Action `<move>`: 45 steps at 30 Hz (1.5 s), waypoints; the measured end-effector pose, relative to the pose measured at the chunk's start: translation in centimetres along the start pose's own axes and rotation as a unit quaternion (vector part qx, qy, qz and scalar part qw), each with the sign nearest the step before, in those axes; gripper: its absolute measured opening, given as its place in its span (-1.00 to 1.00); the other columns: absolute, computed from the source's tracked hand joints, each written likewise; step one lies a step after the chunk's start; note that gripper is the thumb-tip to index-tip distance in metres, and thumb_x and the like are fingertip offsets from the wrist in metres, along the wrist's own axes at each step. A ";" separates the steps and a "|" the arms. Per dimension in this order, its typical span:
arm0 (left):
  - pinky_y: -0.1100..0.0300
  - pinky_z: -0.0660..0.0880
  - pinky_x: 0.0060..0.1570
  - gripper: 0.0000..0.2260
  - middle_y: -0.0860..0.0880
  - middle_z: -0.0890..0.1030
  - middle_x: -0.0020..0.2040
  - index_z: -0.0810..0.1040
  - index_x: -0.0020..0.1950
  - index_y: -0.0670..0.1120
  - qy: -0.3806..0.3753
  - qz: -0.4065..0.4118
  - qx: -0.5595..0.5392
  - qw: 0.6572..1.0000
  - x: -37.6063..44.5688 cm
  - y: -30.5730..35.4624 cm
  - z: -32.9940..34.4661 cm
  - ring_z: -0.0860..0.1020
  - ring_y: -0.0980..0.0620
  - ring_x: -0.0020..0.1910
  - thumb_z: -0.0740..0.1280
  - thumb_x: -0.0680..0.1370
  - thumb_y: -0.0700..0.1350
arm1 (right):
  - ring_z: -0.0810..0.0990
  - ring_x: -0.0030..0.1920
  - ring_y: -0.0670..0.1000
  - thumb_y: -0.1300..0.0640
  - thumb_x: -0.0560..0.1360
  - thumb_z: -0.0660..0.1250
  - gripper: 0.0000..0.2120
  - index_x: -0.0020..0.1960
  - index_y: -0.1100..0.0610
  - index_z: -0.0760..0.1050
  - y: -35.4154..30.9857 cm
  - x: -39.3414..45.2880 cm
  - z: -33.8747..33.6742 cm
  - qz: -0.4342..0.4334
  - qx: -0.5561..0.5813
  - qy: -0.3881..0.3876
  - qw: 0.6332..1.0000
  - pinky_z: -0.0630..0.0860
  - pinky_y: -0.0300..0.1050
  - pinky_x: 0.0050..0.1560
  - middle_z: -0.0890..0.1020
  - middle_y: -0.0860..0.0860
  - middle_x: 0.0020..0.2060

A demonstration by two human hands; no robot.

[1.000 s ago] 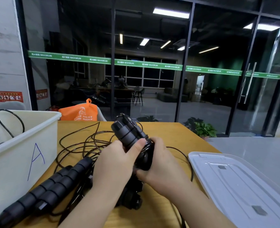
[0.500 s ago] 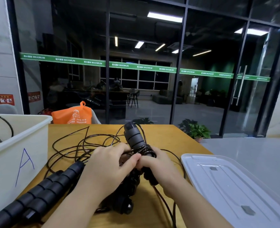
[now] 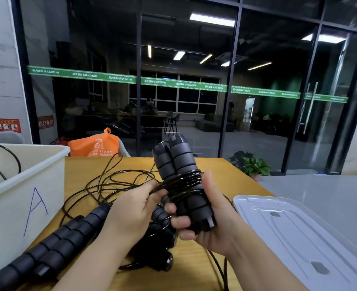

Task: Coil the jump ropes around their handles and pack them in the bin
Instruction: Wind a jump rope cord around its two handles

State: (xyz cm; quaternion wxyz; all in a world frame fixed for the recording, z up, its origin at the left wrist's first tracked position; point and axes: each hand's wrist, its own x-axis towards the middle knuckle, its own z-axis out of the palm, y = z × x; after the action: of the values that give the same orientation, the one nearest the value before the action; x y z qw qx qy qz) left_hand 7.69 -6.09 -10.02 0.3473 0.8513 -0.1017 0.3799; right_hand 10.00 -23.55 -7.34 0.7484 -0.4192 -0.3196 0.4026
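Observation:
My right hand grips a pair of black ribbed jump rope handles, held upright side by side above the wooden table. Several turns of thin black cord are wound round their middle. My left hand pinches the cord just left of the coil. Loose cord lies in loops on the table behind. Another pair of black handles lies at lower left beside the white bin marked "A". More black handles sit under my hands, partly hidden.
A clear plastic lid lies at the right on the table's edge. An orange bag stands past the table's far edge. A black cord hangs inside the bin. Glass walls and a potted plant are behind.
The held handles have been lifted and turned upright, with more cord wound round them. My left hand has moved off the handles and now pinches the cord.

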 end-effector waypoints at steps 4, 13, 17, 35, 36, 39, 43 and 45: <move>0.40 0.30 -0.38 -0.44 0.17 0.47 -0.35 0.33 -0.34 0.03 0.007 0.026 -0.047 0.999 0.3 0.1 -0.7 0.44 0.20 -0.37 -0.08 0.45 0.47 | 0.43 -0.46 -0.06 -0.35 0.32 0.37 -0.37 0.12 0.15 0.50 -0.2 0.2 -0.1 -0.015 0.064 0.070 0.995 0.36 -0.26 -0.56 0.49 0.09 -0.27; 0.40 0.40 -0.27 -0.53 0.09 0.63 -0.26 0.56 -0.20 0.03 -0.019 -0.060 -0.179 0.982 0.4 1.2 -0.3 0.57 0.19 -0.24 0.09 0.50 0.37 | 0.49 -0.38 -0.03 -0.32 0.43 0.32 -0.30 0.28 0.23 0.36 -0.1 0.1 -1.4 0.032 0.160 -0.057 0.985 0.36 -0.26 -0.46 0.47 0.10 -0.20; 0.40 0.44 -0.36 -0.61 0.05 0.62 -0.38 0.52 -0.16 -0.18 -0.056 -0.131 -0.277 0.950 0.1 2.2 0.2 0.56 0.20 -0.41 0.11 0.49 0.12 | 0.50 -0.39 -0.01 -0.32 0.41 0.34 -0.26 0.28 0.23 0.29 0.2 0.2 -2.0 0.043 0.188 -0.069 0.979 0.37 -0.24 -0.48 0.48 0.12 -0.21; 0.22 0.26 -0.33 -0.36 0.07 0.38 -0.50 0.50 -0.43 0.08 -0.144 -0.097 -0.156 0.972 0.5 0.2 -2.4 0.32 0.17 -0.45 0.09 0.15 0.65 | 0.49 -0.37 -0.14 -0.39 0.46 0.20 -0.32 0.38 0.06 0.44 -0.3 -0.5 -2.5 0.083 0.035 -0.152 0.984 0.37 -0.38 -0.45 0.49 0.04 -0.21; 0.17 0.28 -0.25 -0.38 0.08 0.42 -0.46 0.50 -0.42 0.08 -0.161 -0.116 -0.167 0.966 0.4 0.4 -2.5 0.37 0.16 -0.40 0.12 0.15 0.63 | 0.49 -0.38 -0.14 -0.38 0.46 0.21 -0.32 0.37 0.08 0.44 -0.2 -0.5 -2.6 0.093 0.039 -0.156 0.983 0.38 -0.37 -0.45 0.49 0.04 -0.21; 0.15 0.33 -0.12 -0.45 0.13 0.52 -0.38 0.52 -0.40 0.08 -0.208 -0.148 -0.215 0.943 0.1 0.3 -2.7 0.46 0.21 -0.31 0.20 0.18 0.57 | 0.50 -0.38 -0.12 -0.37 0.44 0.26 -0.36 0.26 0.12 0.51 -0.3 -0.6 -2.5 0.113 0.024 -0.157 0.981 0.42 -0.35 -0.44 0.51 0.05 -0.22; -0.07 0.44 0.15 -0.68 -0.01 0.62 -0.21 0.61 -0.28 0.03 -0.296 -0.207 -0.252 0.898 -0.2 0.1 -3.6 0.56 -0.02 -0.12 0.39 0.37 0.29 | 0.49 -0.37 -0.11 -0.32 0.42 0.32 -0.46 0.16 0.09 0.57 -0.5 -0.8 -1.5 0.091 -0.141 -0.120 0.979 0.36 -0.32 -0.44 0.54 0.03 -0.24; 0.10 0.49 0.09 -0.83 0.05 0.63 -0.27 0.57 -0.28 -0.05 -0.289 -0.213 -0.220 0.907 -0.3 0.4 -4.0 0.56 0.04 -0.16 0.40 0.47 -0.01 | 0.49 -0.37 -0.08 -0.30 0.38 0.38 -0.48 0.04 0.13 0.56 -0.9 -1.1 -0.8 0.049 -0.268 -0.090 0.958 0.38 -0.26 -0.42 0.58 0.00 -0.26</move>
State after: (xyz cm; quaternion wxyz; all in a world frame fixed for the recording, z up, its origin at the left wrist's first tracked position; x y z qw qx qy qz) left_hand 4.98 -3.75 -8.15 0.5537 0.8273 -0.0948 0.0023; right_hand 10.49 -25.10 -7.03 0.5556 -0.5818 -0.4609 0.3747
